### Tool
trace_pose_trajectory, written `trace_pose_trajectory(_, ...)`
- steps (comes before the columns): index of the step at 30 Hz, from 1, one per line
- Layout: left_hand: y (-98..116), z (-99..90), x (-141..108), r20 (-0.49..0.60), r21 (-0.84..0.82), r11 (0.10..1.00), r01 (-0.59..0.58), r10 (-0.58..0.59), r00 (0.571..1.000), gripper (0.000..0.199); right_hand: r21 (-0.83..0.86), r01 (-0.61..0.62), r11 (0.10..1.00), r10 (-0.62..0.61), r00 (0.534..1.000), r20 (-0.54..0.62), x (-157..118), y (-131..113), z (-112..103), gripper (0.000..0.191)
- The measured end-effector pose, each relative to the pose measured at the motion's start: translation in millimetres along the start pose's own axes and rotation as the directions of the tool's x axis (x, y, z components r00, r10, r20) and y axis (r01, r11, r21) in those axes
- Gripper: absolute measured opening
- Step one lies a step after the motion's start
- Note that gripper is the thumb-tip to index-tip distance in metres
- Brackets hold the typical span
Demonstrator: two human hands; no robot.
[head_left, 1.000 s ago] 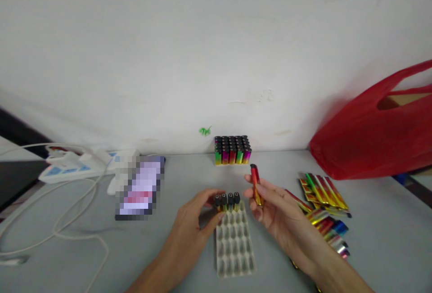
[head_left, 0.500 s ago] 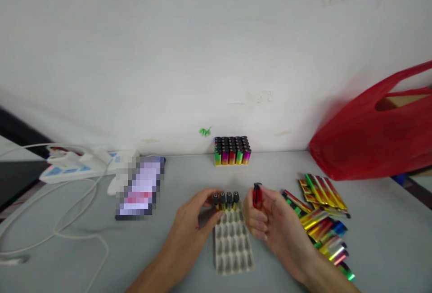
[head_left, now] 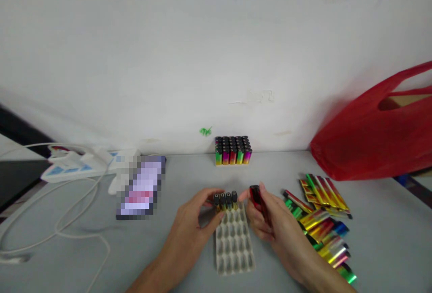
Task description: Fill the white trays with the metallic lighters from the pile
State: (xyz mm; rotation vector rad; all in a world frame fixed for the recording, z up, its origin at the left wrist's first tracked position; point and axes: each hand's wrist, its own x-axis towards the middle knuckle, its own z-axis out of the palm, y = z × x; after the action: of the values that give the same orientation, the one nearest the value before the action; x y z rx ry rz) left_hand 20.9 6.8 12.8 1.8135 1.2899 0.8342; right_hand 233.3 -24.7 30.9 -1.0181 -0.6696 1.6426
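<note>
A pale moulded tray [head_left: 235, 252] with rows of hollow slots lies in front of me. Several black-topped lighters [head_left: 228, 200] stand upright side by side in its far row. My left hand [head_left: 199, 216] is curled around the left end of that row, thumb in front and fingers behind, touching the lighters; the fingertips are partly hidden. Just right of the tray, my right hand [head_left: 270, 218] grips a dark red lighter [head_left: 259, 198] with a black top, tilted, its lower part lying in the palm. Loose shiny lighters [head_left: 320, 234] in many colours are heaped beyond that hand.
Against the wall stands a full block of upright lighters [head_left: 232, 151]. A red bag [head_left: 378, 135] leans at the right. To the left are a phone [head_left: 143, 185] with its screen lit, a white power strip [head_left: 81, 164] and a looping white cable [head_left: 77, 236].
The red lighter in my right hand has turned from nearly upright to tilted, its top leaning left towards the row. My left hand has barely moved.
</note>
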Motion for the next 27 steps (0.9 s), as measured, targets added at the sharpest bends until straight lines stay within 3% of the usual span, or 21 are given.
trace_pose_trajectory(5,5.0,-1.9,-1.9,0.014,-0.036,0.999,0.038,-0.038,0.999,0.035,0.096,-0.153,0.984,0.154,0.988,-0.010,3.3,-4.4,-6.2,0.069)
trace_pose_trajectory(12,1.6,-1.0,-1.0,-0.010,-0.040,0.999,0.025,-0.026,1.000,0.032,0.162,-0.158,0.974,0.141,0.984,0.113,-0.9,-4.2,-4.1,0.070)
trace_pose_trajectory(19,7.3,-1.1,-0.3,-0.006,-0.039,0.999,0.027,-0.027,1.000,0.031,0.192,-0.171,0.966,0.153,0.983,0.104,-0.5,0.5,-4.7,0.061)
trace_pose_trajectory(27,7.2,-1.5,-0.7,-0.006,-0.021,0.999,0.024,-0.025,1.000,0.033,0.237,-0.196,0.952,0.159,0.973,0.167,6.4,1.6,-10.1,0.071)
